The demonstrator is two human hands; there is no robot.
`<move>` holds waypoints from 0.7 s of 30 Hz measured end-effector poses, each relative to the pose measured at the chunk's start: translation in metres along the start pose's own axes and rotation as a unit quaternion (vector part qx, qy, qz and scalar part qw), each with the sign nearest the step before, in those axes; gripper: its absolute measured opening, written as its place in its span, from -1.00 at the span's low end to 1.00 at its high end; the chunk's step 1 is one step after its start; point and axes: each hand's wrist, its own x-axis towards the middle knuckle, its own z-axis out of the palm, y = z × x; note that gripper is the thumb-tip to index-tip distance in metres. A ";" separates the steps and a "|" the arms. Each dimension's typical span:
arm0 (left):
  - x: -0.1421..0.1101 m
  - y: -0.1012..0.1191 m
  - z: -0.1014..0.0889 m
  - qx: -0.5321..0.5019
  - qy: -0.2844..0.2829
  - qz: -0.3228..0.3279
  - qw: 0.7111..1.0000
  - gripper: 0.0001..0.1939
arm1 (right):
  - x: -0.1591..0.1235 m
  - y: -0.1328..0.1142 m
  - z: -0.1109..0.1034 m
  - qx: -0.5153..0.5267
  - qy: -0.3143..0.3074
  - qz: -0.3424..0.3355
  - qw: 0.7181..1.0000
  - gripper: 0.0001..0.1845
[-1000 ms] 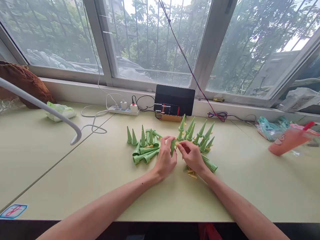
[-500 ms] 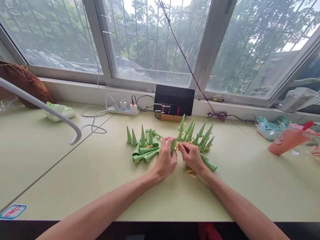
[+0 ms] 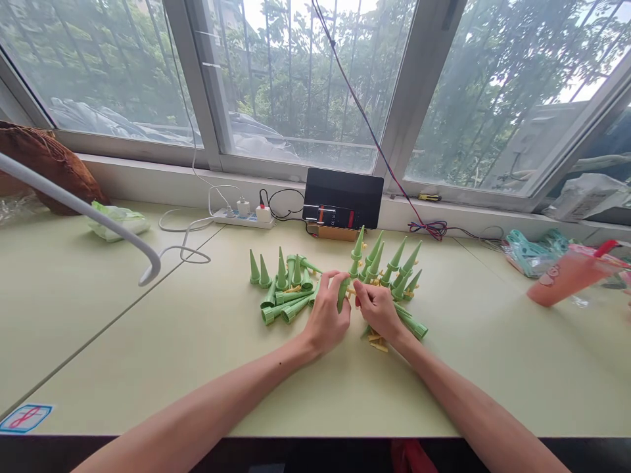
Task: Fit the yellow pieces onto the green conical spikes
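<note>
My left hand [image 3: 328, 312] is closed around a green plastic cone spike [image 3: 343, 295], held above the table. A small yellow plastic piece [image 3: 351, 290] juts from the spike's right side, and the fingertips of my right hand [image 3: 378, 307] pinch its outer end. Left of my hands, several green spikes [image 3: 290, 295] stand or lie in a pile. More spikes [image 3: 394, 263] stand upright behind my right hand, some stacked, with yellow pieces on their sides. Under my right wrist lie loose yellow pieces [image 3: 378, 343] and a green spike [image 3: 417, 326].
A dark tablet [image 3: 344, 194] leans at the back, with a phone before it. A power strip [image 3: 246, 220] with cables sits behind left. At right stand a pink drink cup [image 3: 562, 276] and a plastic bag [image 3: 530, 253]. A grey curved bar [image 3: 98, 220] crosses the left side.
My right hand has shifted slightly, and more of the yellow piece shows between the spike and its fingertips. My left hand keeps its hold, moving only a little right.
</note>
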 end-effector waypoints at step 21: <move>0.002 0.001 -0.001 -0.009 0.008 0.000 1.000 -0.54 | -0.002 -0.003 -0.001 0.010 -0.003 -0.006 1.000 -0.58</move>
